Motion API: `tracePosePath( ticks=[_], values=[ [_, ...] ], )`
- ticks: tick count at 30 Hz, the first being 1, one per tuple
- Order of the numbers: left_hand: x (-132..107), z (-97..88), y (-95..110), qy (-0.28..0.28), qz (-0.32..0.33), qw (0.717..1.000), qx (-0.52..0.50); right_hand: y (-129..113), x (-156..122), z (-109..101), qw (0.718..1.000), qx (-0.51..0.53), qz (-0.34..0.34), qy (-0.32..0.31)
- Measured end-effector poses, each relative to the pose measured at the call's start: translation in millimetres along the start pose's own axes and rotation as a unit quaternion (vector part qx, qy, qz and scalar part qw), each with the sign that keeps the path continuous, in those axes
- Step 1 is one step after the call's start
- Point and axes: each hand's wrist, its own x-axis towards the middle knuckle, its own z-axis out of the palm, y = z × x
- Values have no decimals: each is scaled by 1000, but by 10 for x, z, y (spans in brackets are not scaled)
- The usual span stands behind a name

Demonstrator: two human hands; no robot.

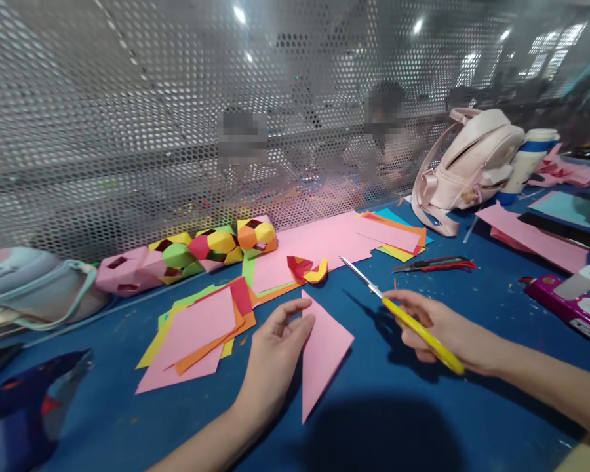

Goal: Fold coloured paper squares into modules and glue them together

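Note:
My left hand (280, 341) pinches the upper corner of a pink paper triangle (324, 351), whose long edge runs straight down toward me. In my right hand (432, 331) is a pair of scissors (413, 324) with yellow handles; its blades look closed and point up and left, apart from the paper. Just beyond the triangle lies a small red and yellow folded paper piece (307, 270). To the left of my left hand sits a loose stack of coloured paper squares (196, 334), pink on top.
Folded paper balls (216, 248) line the mesh partition (177, 131). Larger pink sheets (309, 242) lie in front of it. A red utility knife (435, 264), purple device (565, 305), pale backpack (476, 160) and tumbler (528, 164) are at right. A blue glue gun (24, 406) and grey bag (39, 285) are at left.

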Motion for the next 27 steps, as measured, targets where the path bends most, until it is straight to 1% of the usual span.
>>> tracePosePath(
  ticks=[1,3,8,11,13,18,21,27],
  values=[
    [1,-12,2,1,0,1000,-8,9,-14,70,999,32,15,-32],
    [-4,-37,6,0,-4,1000,-29,21,-29,175,996,49,35,-68],
    [-30,-72,29,-5,-20,998,-63,-64,-47,321,993,-18,75,-90],
    [-47,-59,59,-11,-26,996,-81,-128,-69,370,989,-54,82,-113],
    [-60,-40,81,-10,-26,996,-90,-128,-82,380,986,-67,78,-134],
    [-100,13,116,-18,-26,993,-110,-43,-112,377,982,-67,40,-171],
    [-118,31,119,-30,-27,993,-107,-27,-134,392,983,-58,26,-173],
    [-144,31,113,-31,-23,995,-95,-40,-151,397,982,-67,14,-174]
  ],
)
